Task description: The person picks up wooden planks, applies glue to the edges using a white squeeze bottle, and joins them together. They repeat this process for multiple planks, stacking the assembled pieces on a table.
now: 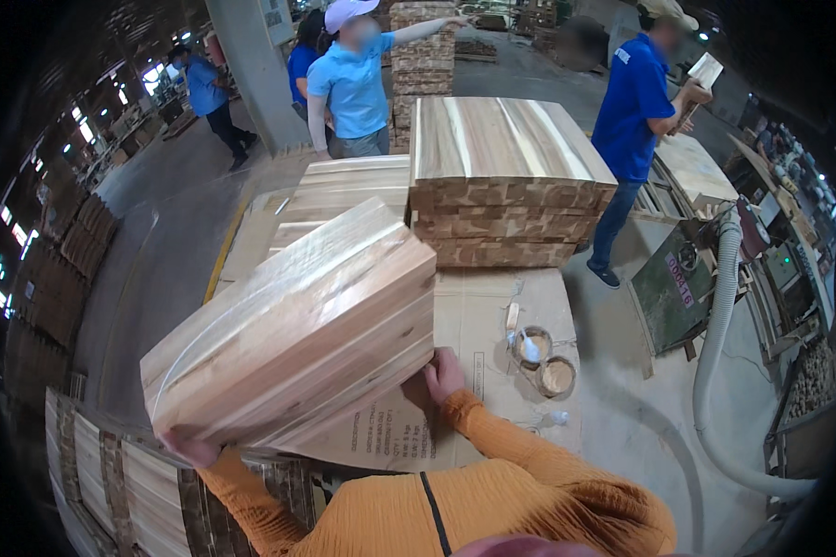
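Observation:
A glued wood panel (297, 325) with pale and brown stripes is held tilted in front of me, above a cardboard-covered table. My left hand (193, 451) is closed on its near left corner. My right hand (446, 373) grips its near right corner, the fingers partly hidden by the wood. To the right of the panel, on the cardboard (492, 306), sit two small round tubs (557, 378) of tan paste. A white tool lies in the farther tub (531, 345).
Behind the panel rises a stack of similar panels (506, 223), with a lower stack (358, 172) beside it. More panels (149, 483) stand at lower left. A grey hose (715, 343) curves along the right. Co-workers (351, 93) stand beyond; one in blue (636, 111) holds a wooden piece.

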{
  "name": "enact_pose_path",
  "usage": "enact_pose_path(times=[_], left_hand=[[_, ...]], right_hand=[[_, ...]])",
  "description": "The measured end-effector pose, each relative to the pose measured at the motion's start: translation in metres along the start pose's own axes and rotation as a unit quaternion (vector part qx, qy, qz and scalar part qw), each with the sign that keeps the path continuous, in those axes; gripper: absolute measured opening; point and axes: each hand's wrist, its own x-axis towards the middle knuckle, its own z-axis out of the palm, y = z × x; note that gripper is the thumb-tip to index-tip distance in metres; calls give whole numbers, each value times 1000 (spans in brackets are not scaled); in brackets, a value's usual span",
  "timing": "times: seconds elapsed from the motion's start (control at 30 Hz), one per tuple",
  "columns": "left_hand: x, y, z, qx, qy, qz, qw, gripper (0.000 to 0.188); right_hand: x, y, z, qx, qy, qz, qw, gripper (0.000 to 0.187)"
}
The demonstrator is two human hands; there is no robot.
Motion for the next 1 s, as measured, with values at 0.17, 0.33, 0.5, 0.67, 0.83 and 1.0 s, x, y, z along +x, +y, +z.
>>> enact_pose_path(times=[0.17,0.33,0.5,0.67,0.83,1.0], left_hand=[[13,86,59,-103,-85,-19,991,68],[15,108,85,-161,-134,28,977,68],[14,115,89,-185,-133,18,974,75],[20,99,84,-190,-126,5,974,79],[6,121,84,-204,-120,15,971,82],[-4,140,81,-201,-116,29,972,84]], right_hand=[[7,4,9,43,49,-51,997,25],[22,37,4,159,5,44,986,19],[61,-25,-69,353,173,18,919,13],[71,-154,-174,257,181,-278,908,16],[47,-237,-216,-123,118,-475,863,28],[30,-261,-208,-278,45,-530,800,40]])
